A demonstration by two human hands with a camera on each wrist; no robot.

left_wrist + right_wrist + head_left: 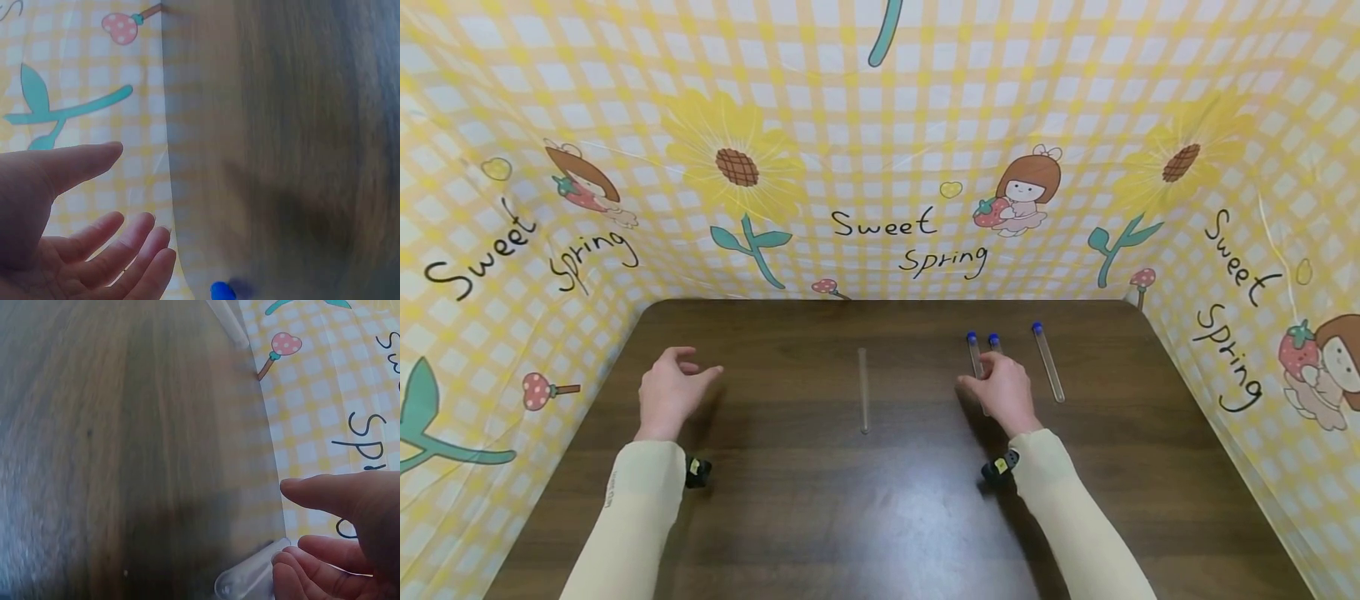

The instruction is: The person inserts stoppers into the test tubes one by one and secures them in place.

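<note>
My left hand (673, 392) hovers over the left side of the table with thumb and fingers apart, holding nothing. In the left wrist view a blue cap (222, 291) lies on the table past those fingers; the head view does not show it. My right hand (1000, 392) is over two clear tubes with blue caps, a left one (973, 343) and a right one (995, 342), partly covering both. Its thumb stands apart from the loosely bent fingers. In the right wrist view a clear tube's rounded end (228, 584) shows beside the fingertips; contact is unclear.
A clear tube without a visible cap (863, 392) lies near the middle of the brown table (790, 517). Another blue-capped tube (1048, 362) lies right of my right hand. A checked, printed cloth (887, 150) hangs behind the table and along both sides.
</note>
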